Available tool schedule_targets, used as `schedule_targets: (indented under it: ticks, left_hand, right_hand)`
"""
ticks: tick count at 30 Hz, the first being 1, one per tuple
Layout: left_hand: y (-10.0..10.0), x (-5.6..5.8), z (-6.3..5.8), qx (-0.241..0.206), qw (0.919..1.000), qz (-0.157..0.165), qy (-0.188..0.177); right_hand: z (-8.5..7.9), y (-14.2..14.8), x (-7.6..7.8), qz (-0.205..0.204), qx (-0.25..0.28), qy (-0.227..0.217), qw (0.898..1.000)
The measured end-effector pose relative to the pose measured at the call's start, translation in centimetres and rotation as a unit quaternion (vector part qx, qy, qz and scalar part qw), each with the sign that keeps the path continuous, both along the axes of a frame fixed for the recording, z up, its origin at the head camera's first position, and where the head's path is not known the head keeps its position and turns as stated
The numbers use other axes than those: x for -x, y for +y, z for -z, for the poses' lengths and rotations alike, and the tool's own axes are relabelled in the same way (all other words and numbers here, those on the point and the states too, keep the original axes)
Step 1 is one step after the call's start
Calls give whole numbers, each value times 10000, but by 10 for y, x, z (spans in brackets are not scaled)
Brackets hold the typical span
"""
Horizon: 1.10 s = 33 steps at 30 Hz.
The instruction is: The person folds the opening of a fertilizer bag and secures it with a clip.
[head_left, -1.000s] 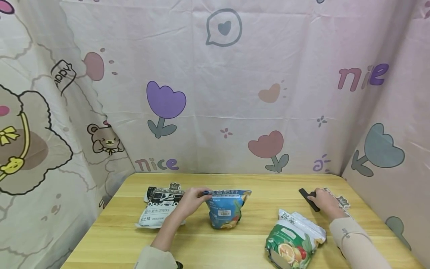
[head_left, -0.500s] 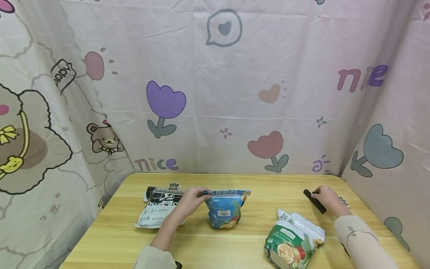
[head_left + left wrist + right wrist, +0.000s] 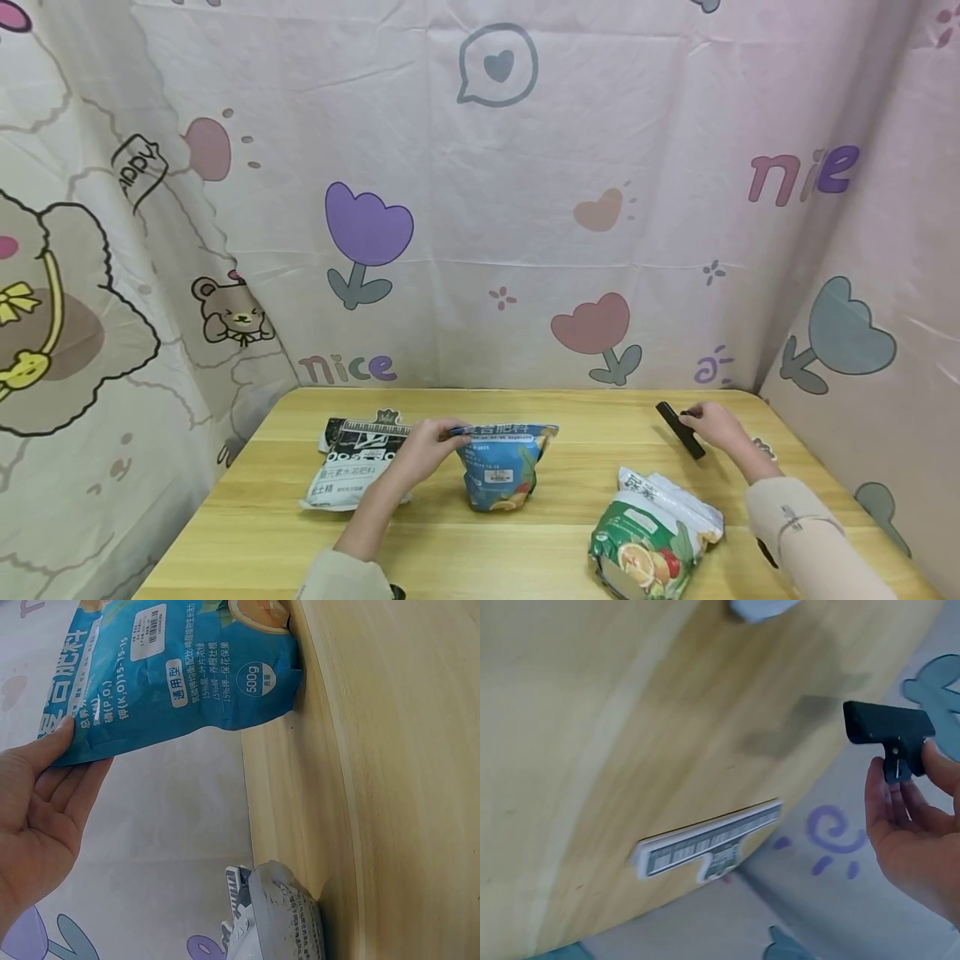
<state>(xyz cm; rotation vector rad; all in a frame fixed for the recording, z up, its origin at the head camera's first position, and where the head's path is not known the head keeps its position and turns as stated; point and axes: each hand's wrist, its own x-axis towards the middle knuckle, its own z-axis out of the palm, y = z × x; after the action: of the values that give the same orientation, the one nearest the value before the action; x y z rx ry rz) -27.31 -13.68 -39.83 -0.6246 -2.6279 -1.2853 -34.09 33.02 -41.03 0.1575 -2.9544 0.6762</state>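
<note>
Cloth wall (image 3: 465, 200): printed with flowers, hearts and "nice", it closed in the table on three sides, cut off at the top.
Black-and-white bag (image 3: 341, 483): lay at the left, partly covered by the left arm; a white piano-key clip (image 3: 375, 427) sat at its top.
Left hand (image 3: 426, 448): thumb in front and fingers behind, pinching the blue bag's upper left corner.
Blue bag (image 3: 501, 471): upright at mid-table, that corner hidden by the thumb.
Table (image 3: 480, 554): pale wood grain, near edge out of view.
Green-and-white bag (image 3: 645, 533): lay right of centre, base cut off below.
Black clip (image 3: 680, 431): raised above the wood, its shadow blurred.
Right hand (image 3: 717, 427): thumb and fingers clamped on the black clip's handle.
Second piano-key clip (image 3: 712, 841): flat on the table, mostly hidden behind the right arm in the head view.
</note>
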Motion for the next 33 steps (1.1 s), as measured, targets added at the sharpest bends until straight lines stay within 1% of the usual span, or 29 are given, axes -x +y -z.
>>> schedule_targets:
  ticks: [3, 5, 8, 11, 15, 18, 24, 29, 33]
  left_hand:
    - [0, 0, 0, -6, 10000, -20, -17]
    - [0, 0, 0, -5, 10000, -29, -21]
    - [0, -1, -1, 5, 10000, -42, -17]
    - [0, -1, -1, 25, 10000, -48, -10]
    - [0, -1, -1, 19, 10000, -42, -27]
    - [0, -1, 0, 23, 10000, -45, -28]
    - [0, 0, 0, 23, 10000, -9, 41]
    - [1, 0, 0, -3, 10000, 20, 25]
    - [1, -1, 0, -3, 10000, -10, 48]
  right_hand:
    - [-6, -11, 0, -104, 439, 114, 9989]
    - [-12, -20, 0, -119, 786, 112, 9968]
    - [-22, -36, -3, -186, 1166, 52, 9930]
    - [-31, -54, -7, -323, 1538, 40, 9876]
    - [-42, -80, -13, -631, 2044, 109, 9768]
    - [-50, -98, -20, -875, 2306, 180, 9689]
    - [-60, -133, -35, -1272, 2665, 647, 9532]
    - [-65, -159, -50, -1501, 2736, 1063, 9441]
    - [-68, -176, -58, -1834, 2830, 1415, 9307]
